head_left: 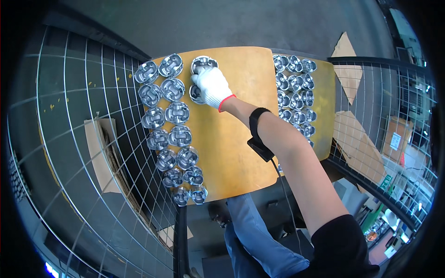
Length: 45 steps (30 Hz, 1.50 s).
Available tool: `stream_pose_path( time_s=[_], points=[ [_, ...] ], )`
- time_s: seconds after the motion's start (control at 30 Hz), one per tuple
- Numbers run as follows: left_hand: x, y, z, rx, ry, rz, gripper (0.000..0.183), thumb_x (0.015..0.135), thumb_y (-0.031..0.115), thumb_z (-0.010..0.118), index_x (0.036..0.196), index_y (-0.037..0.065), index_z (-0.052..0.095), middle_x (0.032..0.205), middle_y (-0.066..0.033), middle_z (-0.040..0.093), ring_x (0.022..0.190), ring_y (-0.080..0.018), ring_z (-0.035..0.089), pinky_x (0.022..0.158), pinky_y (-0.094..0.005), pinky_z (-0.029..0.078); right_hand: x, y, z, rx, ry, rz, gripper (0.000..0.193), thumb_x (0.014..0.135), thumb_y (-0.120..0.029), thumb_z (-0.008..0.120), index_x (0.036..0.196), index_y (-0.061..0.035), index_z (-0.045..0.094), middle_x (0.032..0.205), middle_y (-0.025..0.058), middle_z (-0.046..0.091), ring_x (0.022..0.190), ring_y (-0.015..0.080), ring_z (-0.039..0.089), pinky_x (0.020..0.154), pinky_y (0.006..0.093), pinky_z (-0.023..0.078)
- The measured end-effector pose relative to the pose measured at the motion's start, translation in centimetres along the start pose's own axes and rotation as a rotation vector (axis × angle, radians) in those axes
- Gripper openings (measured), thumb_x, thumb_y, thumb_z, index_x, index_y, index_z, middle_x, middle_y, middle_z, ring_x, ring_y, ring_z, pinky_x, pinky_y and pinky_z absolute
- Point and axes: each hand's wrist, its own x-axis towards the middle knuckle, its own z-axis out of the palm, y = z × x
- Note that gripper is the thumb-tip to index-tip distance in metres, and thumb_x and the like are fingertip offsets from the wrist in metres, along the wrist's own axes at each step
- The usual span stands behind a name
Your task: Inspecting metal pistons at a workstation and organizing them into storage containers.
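Observation:
My right hand [212,86], in a white knitted glove with a red cuff, reaches to the far part of a tan board. Its fingers are curled at the near edge of a silver metal piston [204,61], and they partly cover it. A second piston [196,95] lies just under the hand's left side, half hidden by the glove. Two columns of pistons stand along the board's left edge, one of them a piston [177,112] left of my hand. What looks like a sliver of my left hand [193,273] shows at the bottom edge, its fingers unclear.
The tan board [236,153] has a bare middle. Right of it, a lower board [325,97] carries several more pistons in rows. Wire mesh panels [106,134] flank both sides. Cardboard sheets [354,139] lie beyond the right mesh. A cable [288,204] hangs from my right forearm's strap.

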Motion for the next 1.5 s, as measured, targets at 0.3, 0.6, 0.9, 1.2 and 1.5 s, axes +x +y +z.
stream_pose_path(
  time_s=[0.3, 0.6, 0.9, 1.2, 1.5],
  points=[
    [-2.5, 2.5, 6.4, 0.188, 0.153, 0.026, 0.081, 0.092, 0.061, 0.047, 0.145, 0.001, 0.036, 0.152, -0.0073, 0.034, 0.143, -0.0229, 0.018, 0.119, -0.0393, 0.008, 2.7, 0.1, 0.4, 0.172, -0.126, 0.234, 0.025, 0.081, -0.007, 0.059, 0.105, -0.003, 0.064, 0.11, 0.0204, 0.061, 0.102, 0.036, 0.06, 0.084, 0.0422, 0.051],
    [-5.8, 5.7, 13.7, 0.087, 0.412, 0.184, 0.054, 0.094, 0.038, 0.058, 0.132, -0.002, 0.053, 0.13, -0.0158, 0.055, 0.118, -0.0242, 0.052, 0.104, -0.0346, 0.037, -17.5, -6.8, -5.3, 0.218, -0.078, 0.039, 0.042, 0.075, -0.014, 0.063, 0.114, -0.0008, 0.057, 0.106, 0.0213, 0.059, 0.097, 0.0378, 0.057, 0.085, 0.0461, 0.046],
    [0.5, 3.2, 10.4, 0.195, 0.078, 0.33, 0.078, 0.083, 0.054, 0.066, 0.134, -0.003, 0.05, 0.131, -0.0226, 0.054, 0.119, -0.0296, 0.054, 0.098, -0.0393, 0.044, -58.1, -16.2, -16.2, 0.222, -0.697, 0.953, 0.039, 0.076, -0.033, 0.064, 0.105, -0.008, 0.068, 0.102, 0.0193, 0.067, 0.097, 0.0362, 0.064, 0.089, 0.0443, 0.051],
    [-2.3, 3.0, 11.1, 0.918, -0.488, 0.24, 0.039, 0.096, 0.034, 0.052, 0.129, 0.014, 0.059, 0.122, -0.0143, 0.062, 0.105, -0.0269, 0.059, 0.09, -0.0415, 0.049, -84.9, -33.6, -24.3, 0.5, -0.166, 1.689, 0.035, 0.076, -0.027, 0.062, 0.107, -0.0125, 0.071, 0.106, 0.0118, 0.07, 0.101, 0.0307, 0.065, 0.087, 0.0403, 0.052],
    [-24.6, -19.9, 16.9, 1.814, -1.766, 1.14, 0.045, 0.093, 0.011, 0.061, 0.133, -0.005, 0.049, 0.133, -0.0171, 0.055, 0.119, -0.0249, 0.054, 0.105, -0.0334, 0.04, -103.3, -52.0, -27.6, 0.391, 0.489, 2.269, 0.042, 0.074, -0.043, 0.063, 0.103, -0.0145, 0.072, 0.104, 0.0148, 0.069, 0.099, 0.0333, 0.065, 0.086, 0.0423, 0.051]
  ],
)
